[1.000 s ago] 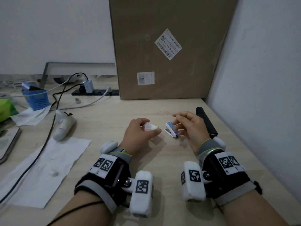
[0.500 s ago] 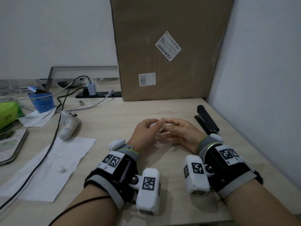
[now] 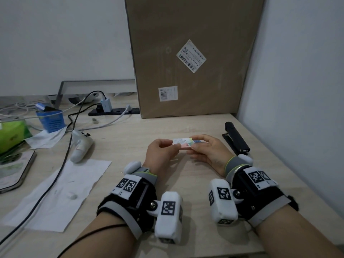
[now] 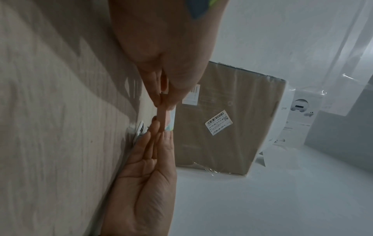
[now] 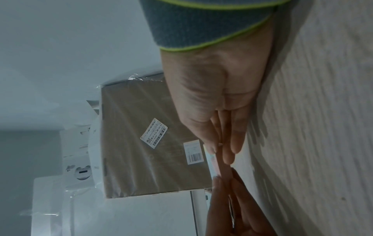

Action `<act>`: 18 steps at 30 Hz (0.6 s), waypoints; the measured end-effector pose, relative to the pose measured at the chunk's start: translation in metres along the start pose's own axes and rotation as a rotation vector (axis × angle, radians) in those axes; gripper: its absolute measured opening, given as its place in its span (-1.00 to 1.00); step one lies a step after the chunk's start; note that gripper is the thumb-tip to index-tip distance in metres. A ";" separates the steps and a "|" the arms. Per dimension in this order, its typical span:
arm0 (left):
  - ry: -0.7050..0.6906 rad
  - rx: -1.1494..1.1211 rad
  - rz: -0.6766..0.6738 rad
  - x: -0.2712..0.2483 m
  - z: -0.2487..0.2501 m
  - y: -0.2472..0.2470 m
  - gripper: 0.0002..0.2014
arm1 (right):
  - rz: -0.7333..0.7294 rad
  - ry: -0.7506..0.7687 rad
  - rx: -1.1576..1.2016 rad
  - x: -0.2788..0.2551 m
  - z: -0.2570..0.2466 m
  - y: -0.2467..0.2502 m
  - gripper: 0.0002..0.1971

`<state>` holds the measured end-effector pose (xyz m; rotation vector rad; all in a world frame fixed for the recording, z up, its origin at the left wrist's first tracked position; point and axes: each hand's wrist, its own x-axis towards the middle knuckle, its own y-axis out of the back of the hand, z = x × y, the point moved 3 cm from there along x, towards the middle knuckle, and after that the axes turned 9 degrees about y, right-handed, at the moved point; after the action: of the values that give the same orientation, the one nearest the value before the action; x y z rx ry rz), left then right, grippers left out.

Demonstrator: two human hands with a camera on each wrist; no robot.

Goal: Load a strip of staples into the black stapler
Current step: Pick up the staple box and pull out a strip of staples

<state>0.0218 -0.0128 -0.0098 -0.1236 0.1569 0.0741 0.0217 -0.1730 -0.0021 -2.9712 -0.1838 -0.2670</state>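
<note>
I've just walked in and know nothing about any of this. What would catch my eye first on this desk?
Most likely the two hands at the middle of the desk: the left hand and the right hand pinch a small colourful box between them, both wrists wrapped in bulky black-and-white camera bands. Behind them a big brown cardboard box stands against the wall. A black stapler lies untouched on the desk beside the right hand.

A cluttered home-office desk in a plain white corner

A pale wood-grain desk (image 3: 119, 135) carries a black power strip (image 3: 115, 111) with tangled cables, a white game controller (image 3: 81, 146), and a tall brown cardboard parcel (image 3: 193, 53) (shipping labels attached).
</note>
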 end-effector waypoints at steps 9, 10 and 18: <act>0.047 -0.109 0.017 0.007 -0.003 0.001 -0.80 | -0.014 0.011 0.026 -0.001 0.000 -0.001 -0.71; 0.062 -0.128 0.012 0.008 -0.004 0.001 -0.80 | 0.001 0.020 0.027 0.000 0.000 0.000 -0.72; 0.093 -0.103 -0.021 0.006 -0.001 -0.002 -0.85 | 0.074 0.028 -0.041 0.001 0.000 0.003 -0.83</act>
<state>0.0273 -0.0146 -0.0118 -0.2319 0.2443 0.0551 0.0235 -0.1761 -0.0024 -3.0046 -0.0661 -0.3067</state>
